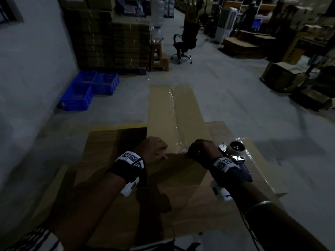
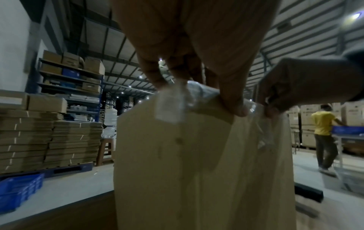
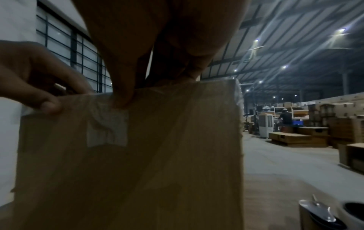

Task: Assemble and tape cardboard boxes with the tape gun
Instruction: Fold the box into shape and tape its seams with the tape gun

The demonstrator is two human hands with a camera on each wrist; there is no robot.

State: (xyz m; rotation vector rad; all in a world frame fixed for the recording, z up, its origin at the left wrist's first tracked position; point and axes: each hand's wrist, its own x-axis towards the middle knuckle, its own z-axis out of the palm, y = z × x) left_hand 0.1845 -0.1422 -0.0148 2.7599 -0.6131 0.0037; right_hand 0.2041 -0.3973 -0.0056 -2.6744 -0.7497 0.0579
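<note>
A long cardboard box (image 1: 172, 113) lies on the table, its far end pointing away from me. Clear tape (image 1: 173, 105) runs along its top seam and folds over the near edge onto the end face (image 3: 107, 129). My left hand (image 1: 154, 149) grips that near edge, fingers curled over the top and thumb (image 2: 236, 107) pressing the tape down. My right hand (image 1: 199, 148) grips the same edge beside it, its thumb (image 3: 122, 99) on the tape end. The tape gun (image 1: 233, 153) lies untouched on flat cardboard just right of my right hand.
A flattened cardboard sheet (image 1: 112, 187) covers the wooden table (image 1: 217, 127) under the box. Blue crates (image 1: 85, 91) and stacked flat cartons (image 1: 112, 42) stand at the left, an office chair (image 1: 184, 44) ahead, and more boxes (image 1: 282, 77) at the right. A person in yellow (image 2: 323, 132) works farther off.
</note>
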